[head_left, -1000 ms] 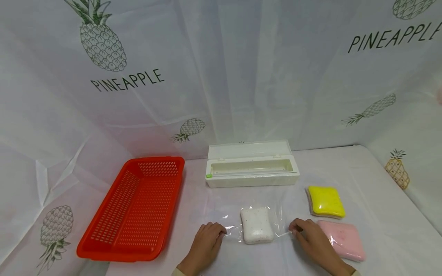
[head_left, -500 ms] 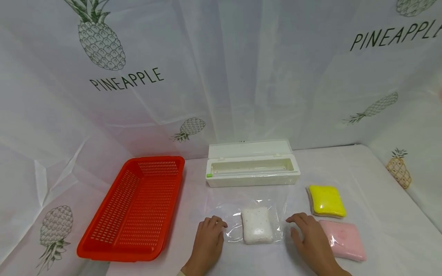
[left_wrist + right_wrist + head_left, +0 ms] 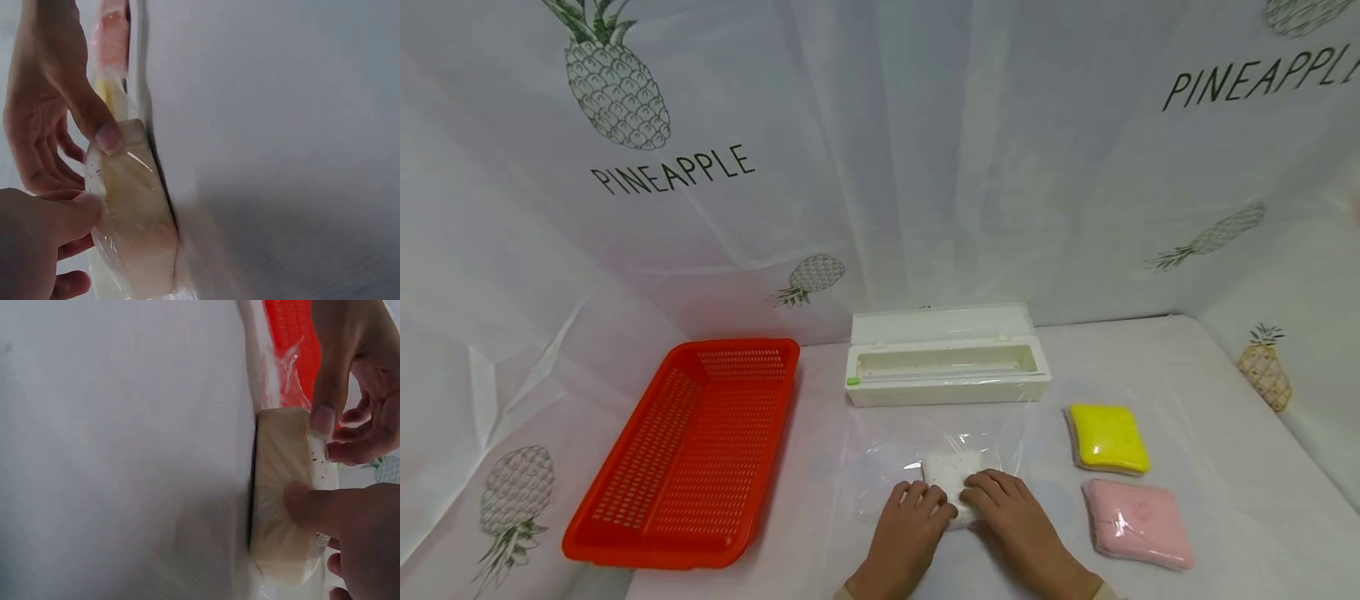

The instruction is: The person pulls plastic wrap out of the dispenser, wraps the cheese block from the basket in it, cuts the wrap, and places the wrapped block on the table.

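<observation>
A white, pillow-shaped block point(image 3: 951, 468) with beige sides and small red specks lies on the table under clear plastic wrap point(image 3: 880, 475). My left hand point(image 3: 910, 525) holds its near left corner, fingertips on the top and thumb at the upper edge. Beside it my right hand point(image 3: 1018, 525) grips the near right part, fingers over the top. In the right wrist view its thumb point(image 3: 303, 503) presses the wrapped near side. The left wrist view shows wrinkled film over that same beige side point(image 3: 134, 194). Both hands cover much of the block's near half in the head view.
Behind the block stands a long white wrap dispenser point(image 3: 947, 392) with its lid up. A red perforated basket point(image 3: 673, 467) is at the left. Yellow point(image 3: 1108, 437) and pink point(image 3: 1138, 523) wrapped blocks lie at the right. A pineapple-print curtain point(image 3: 917, 167) hangs behind the table.
Both hands were at the film's side edges a second ago, then let go. They have moved inward and now hold the white block's near edge. The other things stay in place.
</observation>
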`<state>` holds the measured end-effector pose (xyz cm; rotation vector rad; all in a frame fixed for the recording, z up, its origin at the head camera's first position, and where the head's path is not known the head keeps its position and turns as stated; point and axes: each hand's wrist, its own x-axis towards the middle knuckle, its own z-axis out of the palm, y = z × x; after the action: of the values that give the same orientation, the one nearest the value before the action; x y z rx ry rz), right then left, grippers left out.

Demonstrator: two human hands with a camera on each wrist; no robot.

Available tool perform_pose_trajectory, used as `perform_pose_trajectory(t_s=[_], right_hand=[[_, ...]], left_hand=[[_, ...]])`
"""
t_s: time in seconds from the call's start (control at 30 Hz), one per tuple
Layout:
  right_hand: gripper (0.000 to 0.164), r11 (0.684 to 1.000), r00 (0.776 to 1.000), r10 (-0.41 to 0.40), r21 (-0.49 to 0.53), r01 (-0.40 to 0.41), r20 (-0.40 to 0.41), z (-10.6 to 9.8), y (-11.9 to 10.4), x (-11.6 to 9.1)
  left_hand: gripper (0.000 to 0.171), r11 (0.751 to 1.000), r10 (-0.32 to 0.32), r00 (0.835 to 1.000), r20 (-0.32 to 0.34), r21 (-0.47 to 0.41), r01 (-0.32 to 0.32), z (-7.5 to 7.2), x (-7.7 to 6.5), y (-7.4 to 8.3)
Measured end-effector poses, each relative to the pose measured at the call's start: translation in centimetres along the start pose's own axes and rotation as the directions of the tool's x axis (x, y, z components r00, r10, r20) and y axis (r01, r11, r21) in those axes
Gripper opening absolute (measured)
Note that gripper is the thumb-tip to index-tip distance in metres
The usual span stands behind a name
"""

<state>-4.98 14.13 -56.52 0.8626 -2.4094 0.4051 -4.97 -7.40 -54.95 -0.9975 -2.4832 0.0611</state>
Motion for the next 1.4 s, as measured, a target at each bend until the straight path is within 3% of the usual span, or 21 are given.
perform_pose_trajectory(t_s=[0.13,0.4,0.63,0.77,0.87,0.93,1.17,1.4], right_hand=[[0.051,1.0,1.0,-0.008,0.019,0.009,-0.021,-0.2,0.5,0.5],[0.04,0.994,0.996,0.08,0.067,-0.082,0.034,-1.2,0.8,1.9],[0.035,0.984,0.996,0.085,0.155,-0.089,0.032,-1.9,1.3,3.1],[0.03,0.97,0.98,0.131,0.187,-0.158,0.148,-2.8,1.8,4.3],[0.027,0.955,0.954,0.168,0.198,-0.22,0.249,-3.6,2.2,5.4],[0.026,0.955,0.947,0.181,0.184,-0.234,0.266,-3.9,2.3,6.1],[0.041,0.986,0.988,0.126,0.102,-0.135,0.09,-3.9,2.3,7.1],[0.06,0.996,0.996,0.086,-0.015,-0.085,0.022,-2.5,2.4,7.4]], left_hand=[[0.027,1.0,-0.012,0.999,-0.052,-0.019,0.011,0.1,0.2,-0.2],[0.064,0.999,-0.011,1.0,-0.013,0.036,0.011,-0.1,0.5,-0.2],[0.043,0.996,-0.014,0.992,-0.123,0.089,0.025,0.5,1.6,-0.5],[0.04,0.996,-0.031,0.989,-0.147,0.083,0.044,0.4,2.3,-0.9],[0.044,0.996,-0.062,0.991,-0.117,0.064,0.07,0.0,2.9,-1.3],[0.044,0.995,-0.089,0.992,-0.094,0.04,0.093,-0.2,3.4,-1.7],[0.033,0.975,-0.193,0.981,-0.029,-0.113,0.189,-0.4,5.3,-3.3],[0.029,0.959,-0.228,0.974,-0.014,-0.174,0.222,0.1,7.0,-4.7]])
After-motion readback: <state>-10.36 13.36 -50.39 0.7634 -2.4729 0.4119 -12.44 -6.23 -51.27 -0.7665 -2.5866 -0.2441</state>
